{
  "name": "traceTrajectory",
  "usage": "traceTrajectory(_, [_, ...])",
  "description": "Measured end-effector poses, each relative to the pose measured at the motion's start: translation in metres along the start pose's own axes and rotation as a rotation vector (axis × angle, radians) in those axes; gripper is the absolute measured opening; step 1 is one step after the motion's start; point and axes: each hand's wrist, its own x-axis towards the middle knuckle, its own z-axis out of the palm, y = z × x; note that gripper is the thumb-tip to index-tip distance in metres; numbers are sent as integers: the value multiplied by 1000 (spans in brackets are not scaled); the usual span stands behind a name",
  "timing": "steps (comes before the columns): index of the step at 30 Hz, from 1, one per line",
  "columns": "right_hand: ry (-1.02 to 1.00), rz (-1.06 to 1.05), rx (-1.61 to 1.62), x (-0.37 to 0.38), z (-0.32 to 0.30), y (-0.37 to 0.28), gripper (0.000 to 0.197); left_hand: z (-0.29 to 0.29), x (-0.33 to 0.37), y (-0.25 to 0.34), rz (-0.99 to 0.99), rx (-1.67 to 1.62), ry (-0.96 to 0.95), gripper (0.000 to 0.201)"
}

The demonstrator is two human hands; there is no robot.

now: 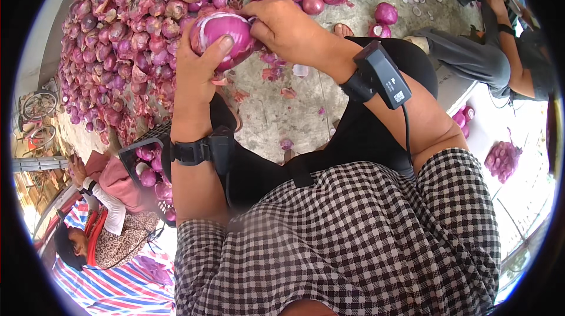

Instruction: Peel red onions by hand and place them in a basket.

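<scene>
My left hand (pixel 196 74) is wrapped round a large red onion (pixel 235 42), with its thumb lying across the front. The onion's surface is shiny purple, with pale streaks along its upper left side. My right hand (pixel 289 26) is closed in a pinch at the onion's right side, its fingertips against it. What those fingertips grip, if anything, is hidden. Behind and to the left of both hands rises a big heap of red onions (pixel 123 39), many with dry, loose skin.
Skin scraps (pixel 288 93) lie on the concrete floor (pixel 276 121). A dark crate (pixel 136 166) of onions stands at my left, beside a seated person (pixel 112 192). Another person (pixel 512 57) sits at the right. A netted onion bundle (pixel 503 160) lies below them.
</scene>
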Motion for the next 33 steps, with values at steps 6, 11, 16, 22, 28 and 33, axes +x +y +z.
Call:
traceTrajectory(6, [27,96,108,5,-5,9,18,-4,-6,4,-64,-242,-102,59])
traceTrajectory(11, [20,382,408,6,-7,9,23,-8,-4,1,-197,-485,-165,59])
traceTrajectory(16, [172,606,889,7,-6,4,21,-6,1,-1,-277,-766,-76,61])
traceTrajectory(22, [64,465,666,9,-11,2,26,0,3,3,-182,-702,74,58])
traceTrajectory(28, [13,378,604,4,6,-6,59,-8,1,-1,-112,-515,29,53])
traceTrajectory(33, [47,168,308,1,4,-2,57,1,-2,5,-45,-380,-10,56])
